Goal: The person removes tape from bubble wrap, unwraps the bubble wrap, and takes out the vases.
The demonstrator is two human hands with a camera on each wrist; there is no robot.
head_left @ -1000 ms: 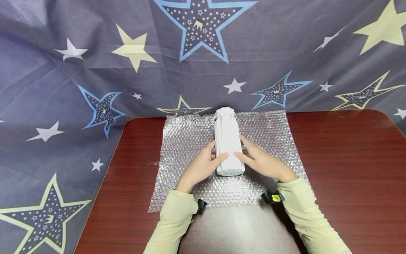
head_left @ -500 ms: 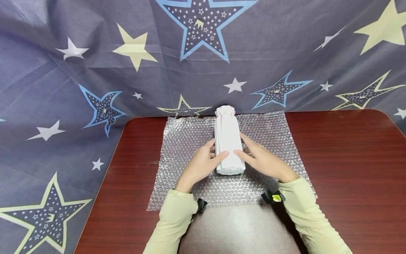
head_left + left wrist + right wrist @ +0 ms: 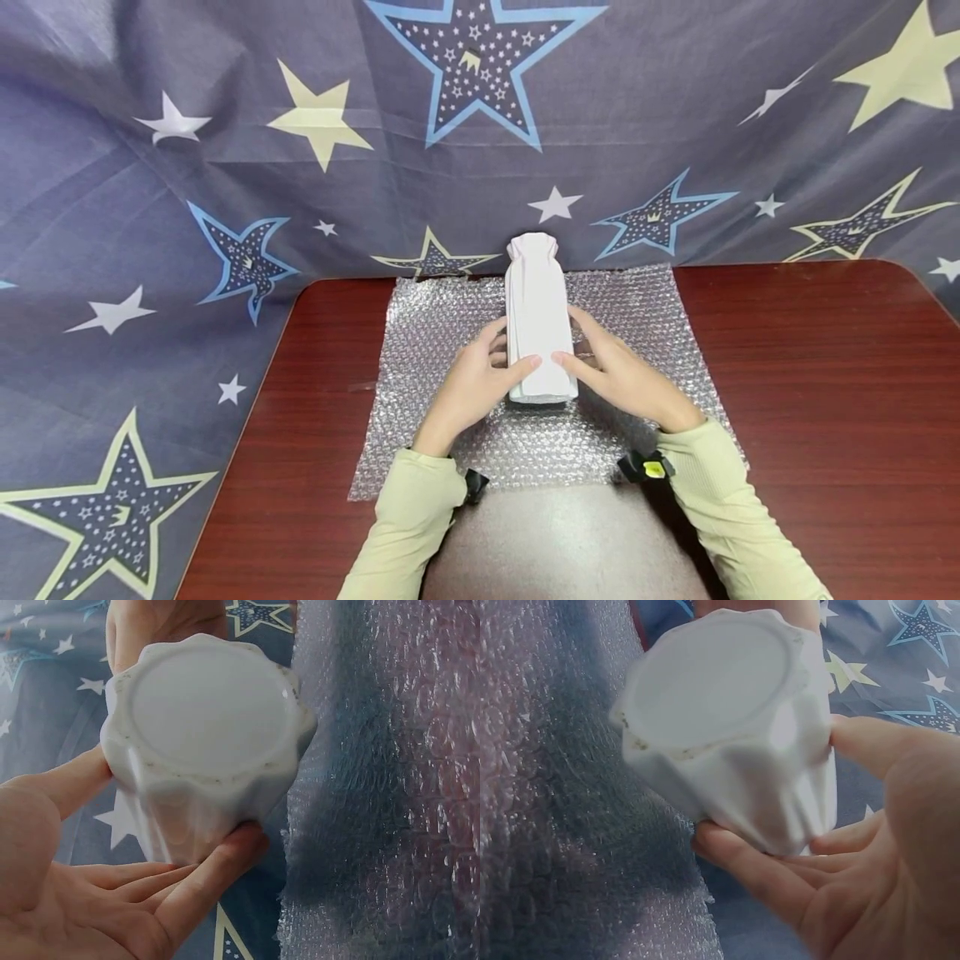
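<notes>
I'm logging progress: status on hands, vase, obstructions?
Left hand, right hand holding vase from opposite sides. Vase over bubble wrap, base visible in wrist views. No obstruction seen.

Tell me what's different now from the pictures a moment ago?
The white fluted vase has shifted slightly up the head view, toward the star-printed curtain; I can't say how much of that is lifting. Nothing was newly grasped or released: the left hand and right hand hold its sides as before. The bubble wrap stays spread on the table.
</notes>
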